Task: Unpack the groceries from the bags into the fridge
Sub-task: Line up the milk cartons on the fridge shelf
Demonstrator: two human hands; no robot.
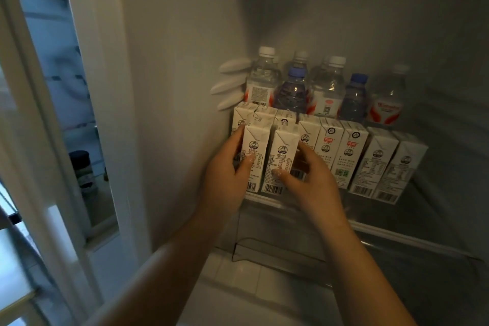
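While our left hand [225, 174] curls round the left front carton [254, 159], thumb across its printed face and fingers hidden behind its far side, our right hand [315, 180] does the same on the right front carton [280, 164], thumb low on the label, fingers wrapped past its right edge. Both cartons upright, side by side and touching, between our palms, bases at the front lip of the fridge shelf [375, 227]

We judge the step as seating this pair in front of the carton row [352, 156]. To do it well we push both back together, keep them vertical, bases flat on the shelf before letting go; the near edge is close, so a carton left overhanging could tip out. Release one hand at a time

Just behind our fingertips more cartons stand packed; to the right of our right hand the row runs on across the shelf. Beyond them, water bottles [328, 87], white caps and blue caps

Writing: each carton carries a round black-and-white logo, a table of small print that looks like nutrition facts, barcodes at the base. Two cartons right of our fingers show a red badge with characters too blurred to read. Bottle labels red and white, one with a QR code; brand not legible
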